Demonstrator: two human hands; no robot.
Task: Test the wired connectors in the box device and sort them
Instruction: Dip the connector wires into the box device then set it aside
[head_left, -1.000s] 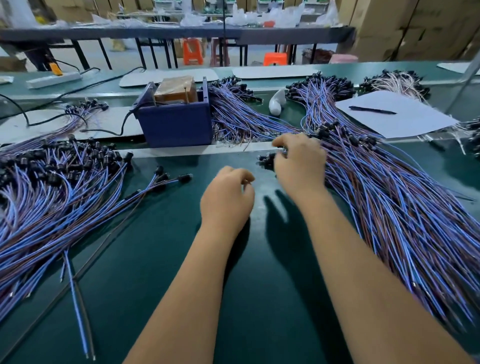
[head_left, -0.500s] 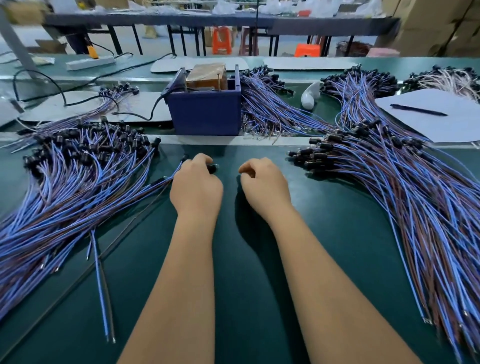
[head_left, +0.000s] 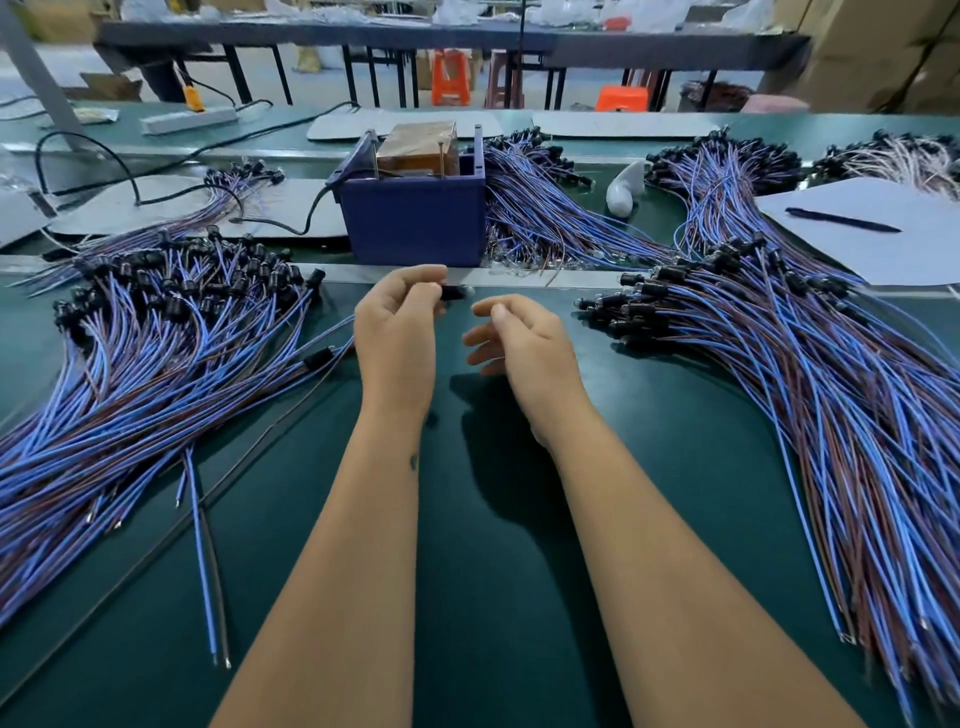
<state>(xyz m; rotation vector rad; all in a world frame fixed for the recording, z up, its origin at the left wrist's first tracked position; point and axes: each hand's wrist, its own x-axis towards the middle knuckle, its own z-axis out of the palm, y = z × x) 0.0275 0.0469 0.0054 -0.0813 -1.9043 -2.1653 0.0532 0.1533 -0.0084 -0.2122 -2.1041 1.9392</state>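
Observation:
The blue box device (head_left: 415, 223), a brown block inside it, stands on the green table (head_left: 493, 571) just beyond my hands. My left hand (head_left: 397, 332) pinches a black wired connector (head_left: 456, 292) in its fingertips, held a little above the table in front of the box. Close to its right, my right hand (head_left: 524, 343) has thumb against forefinger and seems to pinch that connector's thin wire. A large pile of blue-and-brown wired connectors (head_left: 171, 312) lies to the left. Another pile (head_left: 753, 338) fans out to the right.
More connector bundles (head_left: 545, 208) lie behind and right of the box. A paper sheet (head_left: 883, 249) with a pen (head_left: 841, 221) lies at far right, a white object (head_left: 621, 195) beside the box. A black cable (head_left: 130, 182) runs to the box. One loose wire pair (head_left: 202, 545) lies front left.
My right hand left the right pile and came to the centre. The connector is now pinched in my left hand, and both hands have lifted toward the box.

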